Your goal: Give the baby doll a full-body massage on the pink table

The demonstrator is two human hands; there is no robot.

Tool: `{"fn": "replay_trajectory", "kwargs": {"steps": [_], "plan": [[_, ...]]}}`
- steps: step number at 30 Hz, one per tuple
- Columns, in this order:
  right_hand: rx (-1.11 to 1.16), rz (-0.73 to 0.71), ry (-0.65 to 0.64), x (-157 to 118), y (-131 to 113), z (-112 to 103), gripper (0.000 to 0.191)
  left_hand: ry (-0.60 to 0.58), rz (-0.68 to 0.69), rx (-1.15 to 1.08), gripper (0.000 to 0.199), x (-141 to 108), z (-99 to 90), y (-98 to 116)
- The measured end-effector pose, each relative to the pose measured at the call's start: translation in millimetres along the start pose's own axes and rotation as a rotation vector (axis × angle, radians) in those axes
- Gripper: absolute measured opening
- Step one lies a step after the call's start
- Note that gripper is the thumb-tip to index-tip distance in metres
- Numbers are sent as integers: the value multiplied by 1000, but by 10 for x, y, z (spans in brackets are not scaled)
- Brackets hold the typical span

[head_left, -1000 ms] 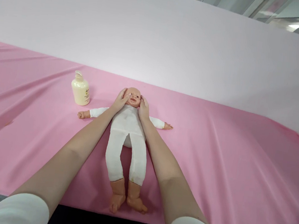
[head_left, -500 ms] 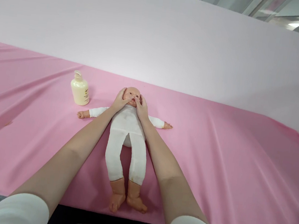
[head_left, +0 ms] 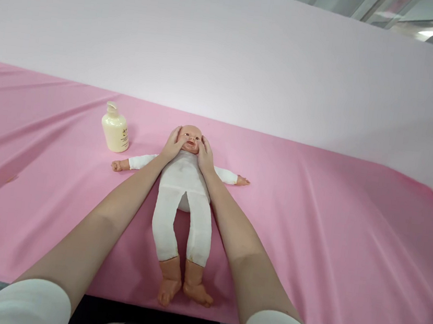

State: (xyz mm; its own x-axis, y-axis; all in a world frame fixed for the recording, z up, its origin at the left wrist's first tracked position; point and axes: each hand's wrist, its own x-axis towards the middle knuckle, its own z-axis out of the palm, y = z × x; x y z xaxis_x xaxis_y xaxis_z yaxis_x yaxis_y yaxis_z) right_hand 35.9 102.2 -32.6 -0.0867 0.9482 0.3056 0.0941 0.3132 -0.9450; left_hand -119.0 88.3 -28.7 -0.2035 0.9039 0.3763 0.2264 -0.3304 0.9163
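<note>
A baby doll [head_left: 185, 174] in white clothing lies on its back, its head away from me and its feet near the front edge. My left hand [head_left: 173, 145] cups the left side of the doll's head, with the thumb on its cheek. On the other side of the head, my right hand [head_left: 205, 154] rests in the same way, thumb against the cheek. The doll's eyes and mouth show between my thumbs. Its arms stretch out sideways beyond my wrists.
A cream pump bottle [head_left: 115, 131] stands left of the doll's head. The pink cloth [head_left: 310, 236] covers the table, with folds at both sides. Behind it rises a white panel [head_left: 230, 53]. A dark shape is below the front edge.
My thumbs have moved apart, outward from beside the doll's mouth onto its cheeks. The doll and the bottle have stayed in place.
</note>
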Motion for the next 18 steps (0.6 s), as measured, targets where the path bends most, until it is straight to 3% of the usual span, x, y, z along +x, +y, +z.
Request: {"fn": "replay_trajectory", "kwargs": {"steps": [10,13,18], "plan": [[-33,4,-27,-92,-143,-2,90,3,10,2,64,-31,-4,52],[-49,16,-20,-113,-180,-7,89,-2,34,55,74,-35,3,58],[-37,3,-13,-94,-149,-2,84,0,72,100,73,-32,9,37]]}}
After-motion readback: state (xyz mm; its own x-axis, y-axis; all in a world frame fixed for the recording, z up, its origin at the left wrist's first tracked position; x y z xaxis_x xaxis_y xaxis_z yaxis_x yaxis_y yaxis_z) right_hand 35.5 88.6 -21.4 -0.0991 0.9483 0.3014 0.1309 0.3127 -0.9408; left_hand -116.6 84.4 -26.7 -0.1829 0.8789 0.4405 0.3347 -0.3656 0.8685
